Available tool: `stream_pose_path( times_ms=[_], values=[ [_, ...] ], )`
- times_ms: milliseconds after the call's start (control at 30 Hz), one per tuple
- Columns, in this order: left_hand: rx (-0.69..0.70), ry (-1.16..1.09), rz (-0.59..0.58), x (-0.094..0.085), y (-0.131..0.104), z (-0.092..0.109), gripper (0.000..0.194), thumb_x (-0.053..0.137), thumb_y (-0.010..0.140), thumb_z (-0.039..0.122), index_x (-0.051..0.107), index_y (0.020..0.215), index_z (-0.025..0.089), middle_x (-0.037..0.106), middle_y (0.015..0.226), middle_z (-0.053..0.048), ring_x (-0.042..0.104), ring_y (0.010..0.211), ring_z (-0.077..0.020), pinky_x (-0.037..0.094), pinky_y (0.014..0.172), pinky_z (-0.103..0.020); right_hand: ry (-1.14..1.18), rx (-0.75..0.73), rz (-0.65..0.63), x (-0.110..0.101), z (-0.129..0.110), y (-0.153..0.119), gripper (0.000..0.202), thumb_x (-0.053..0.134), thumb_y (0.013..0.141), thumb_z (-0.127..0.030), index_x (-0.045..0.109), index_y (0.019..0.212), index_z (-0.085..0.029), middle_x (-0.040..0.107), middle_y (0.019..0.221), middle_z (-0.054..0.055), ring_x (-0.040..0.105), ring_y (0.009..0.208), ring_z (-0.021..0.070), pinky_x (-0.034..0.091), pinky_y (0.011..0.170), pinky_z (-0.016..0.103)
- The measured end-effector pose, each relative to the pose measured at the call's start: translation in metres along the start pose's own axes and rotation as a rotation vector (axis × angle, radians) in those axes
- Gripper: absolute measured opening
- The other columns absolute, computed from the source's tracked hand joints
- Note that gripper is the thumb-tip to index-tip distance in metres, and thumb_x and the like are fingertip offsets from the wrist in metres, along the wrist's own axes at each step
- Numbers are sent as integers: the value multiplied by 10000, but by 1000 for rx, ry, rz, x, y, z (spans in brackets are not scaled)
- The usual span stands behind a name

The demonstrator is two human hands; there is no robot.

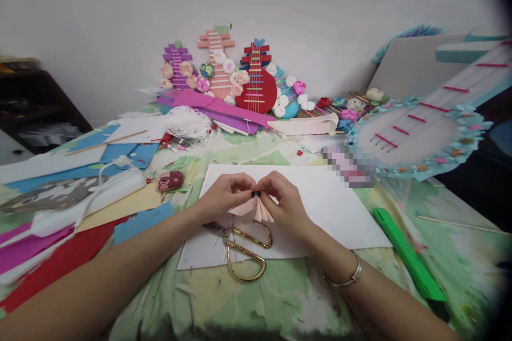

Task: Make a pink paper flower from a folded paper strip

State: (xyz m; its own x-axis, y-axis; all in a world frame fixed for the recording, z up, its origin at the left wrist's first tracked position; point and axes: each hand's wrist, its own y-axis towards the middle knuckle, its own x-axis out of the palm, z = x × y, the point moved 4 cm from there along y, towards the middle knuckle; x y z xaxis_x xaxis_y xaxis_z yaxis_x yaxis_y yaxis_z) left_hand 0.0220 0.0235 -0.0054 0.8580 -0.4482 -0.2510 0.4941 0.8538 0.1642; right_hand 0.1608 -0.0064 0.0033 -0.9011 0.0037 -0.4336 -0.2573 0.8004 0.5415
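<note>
Between my two hands is a small piece of pleated peach paper (256, 209), fanned out at its lower edge. My left hand (232, 192) pinches its upper left part, and my right hand (282, 194) pinches the upper right, with the fingertips of both meeting at the top. Something small and black shows at the fingertips; I cannot tell what it is. Just below the paper lie gold-handled scissors (248, 250), their blades partly hidden under my left hand. A large white sheet (332, 208) lies flat beneath my hands.
A green-handled tool (410, 256) lies at the right. Several paper instrument models, one a red lute (256, 90), lean on the wall. A large lute model (404, 141) stands at right. White string (188, 122), a white glue gun (112, 192) and coloured sheets lie left.
</note>
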Motion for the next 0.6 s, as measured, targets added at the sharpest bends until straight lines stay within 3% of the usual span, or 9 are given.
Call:
stream_pose_path(
  times_ms=[333,600],
  values=[
    [7,117,92,-3,-2,4,88,567,696,190,600,739,120,594,758,-28,551,701,-128,448,639,-225,72,17,8,-3,1,0,107,522,749,-114,555,828,-178,587,789,13,556,726,115,476,698,267],
    [136,264,149,-4,-5,15,112,515,641,95,601,700,136,619,768,-27,576,761,-140,469,727,-238,0,32,20,-6,4,-1,183,519,702,-64,559,832,-186,587,785,-9,547,720,113,434,693,256]
  ],
)
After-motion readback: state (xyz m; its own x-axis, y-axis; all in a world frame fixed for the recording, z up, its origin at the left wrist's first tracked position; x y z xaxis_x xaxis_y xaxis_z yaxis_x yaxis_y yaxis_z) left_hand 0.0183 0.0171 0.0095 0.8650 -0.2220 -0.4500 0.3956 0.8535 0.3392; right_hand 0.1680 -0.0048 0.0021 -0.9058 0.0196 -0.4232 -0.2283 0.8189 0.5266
